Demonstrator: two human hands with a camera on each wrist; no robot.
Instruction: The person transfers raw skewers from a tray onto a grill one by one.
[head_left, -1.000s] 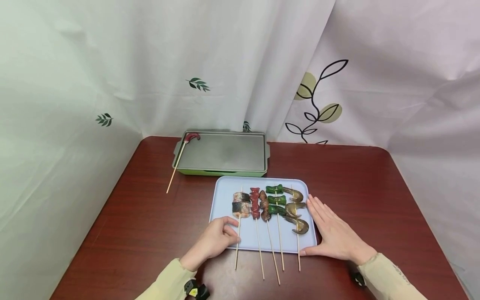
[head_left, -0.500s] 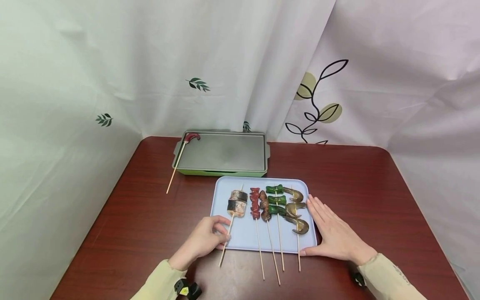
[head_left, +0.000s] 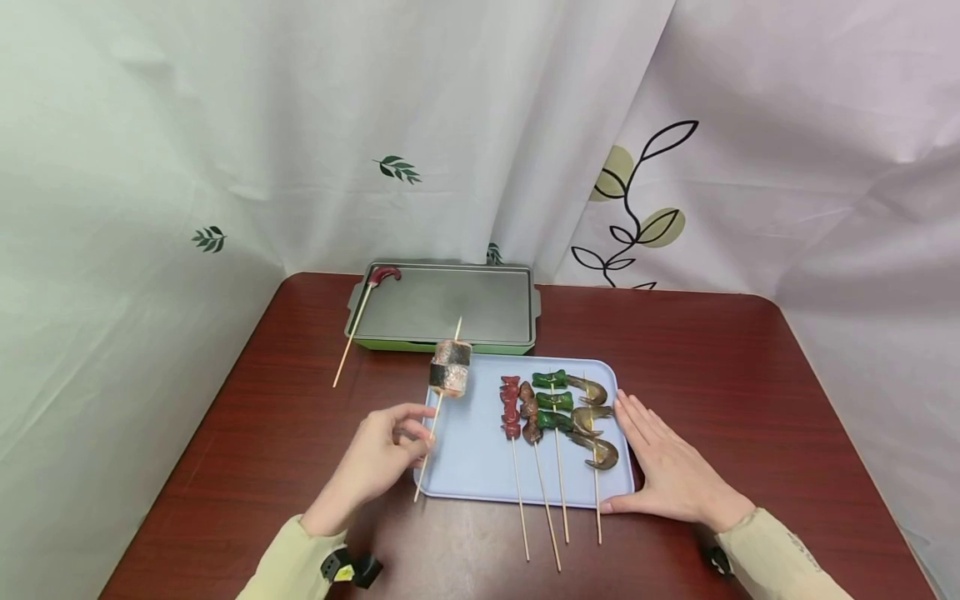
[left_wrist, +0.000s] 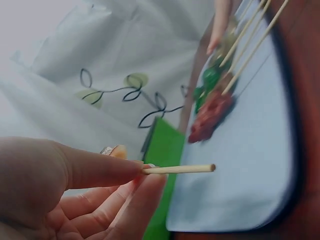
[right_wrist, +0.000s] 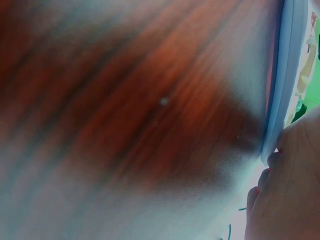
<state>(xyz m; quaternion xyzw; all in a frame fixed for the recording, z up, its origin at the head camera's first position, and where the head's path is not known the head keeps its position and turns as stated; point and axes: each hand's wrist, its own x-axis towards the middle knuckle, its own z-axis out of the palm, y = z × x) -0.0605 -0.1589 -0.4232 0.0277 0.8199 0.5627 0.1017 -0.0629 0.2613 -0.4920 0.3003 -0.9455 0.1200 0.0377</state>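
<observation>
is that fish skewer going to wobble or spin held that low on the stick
Probably top-heavy: the fish chunks sit far above where the left hand pinches the thin stick. A round stick may twist between the fingers. It looks stiff, showing no visible bend.

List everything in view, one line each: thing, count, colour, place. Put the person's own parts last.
Table: one, dark red wood, under everything.
Tray: one, pale blue, near middle of the table.
Skewers on the tray: four; red, brown, green and grey-brown food; right half of the tray, sticks pointing over its near edge.
Fish skewer: one, grey-pink chunks, lifted above the tray's left edge.
Grill pan: one, grey plate on green base, behind the tray.
Skewer on the grill pan: one, dark red piece, far left corner, stick reaching over the edge to the table.
Curtains: white with leaf prints, behind the table.
Left hand: pinches the fish skewer's stick.
Right hand: flat against the tray's right edge.
</observation>
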